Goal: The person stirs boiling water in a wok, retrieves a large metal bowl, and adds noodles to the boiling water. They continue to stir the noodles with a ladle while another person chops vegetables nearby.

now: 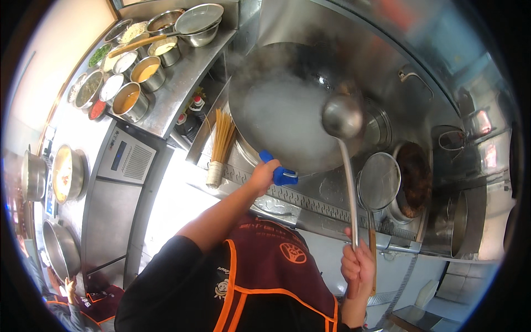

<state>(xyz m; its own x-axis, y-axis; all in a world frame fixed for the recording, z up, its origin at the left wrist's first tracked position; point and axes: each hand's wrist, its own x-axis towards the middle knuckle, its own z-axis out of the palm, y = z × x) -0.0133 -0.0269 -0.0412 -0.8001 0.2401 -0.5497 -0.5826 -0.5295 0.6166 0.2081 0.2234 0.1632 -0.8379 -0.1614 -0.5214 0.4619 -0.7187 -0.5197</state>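
A large wok (286, 112) with steam rising from it fills the middle of the stove in front of me. My left hand (265, 176) is closed around a blue cloth (284, 175) at the wok's near rim. In my right hand (358, 265) I grip the long handle of a metal ladle (342, 117), whose bowl hangs over the right side of the wok. Steam hides what is inside the wok. A bamboo wok brush (222, 145) stands just left of the wok. Right of the ladle handle rests a round mesh strainer (379, 181).
Steel containers of sauces and chopped ingredients (148, 74) crowd the shelf at upper left, a handled strainer (199, 18) over one bowl. A pot with dark contents (413, 180) sits at right, below a faucet (415, 78). Another person's hand (69, 286) touches a steel bowl (61, 249) at lower left.
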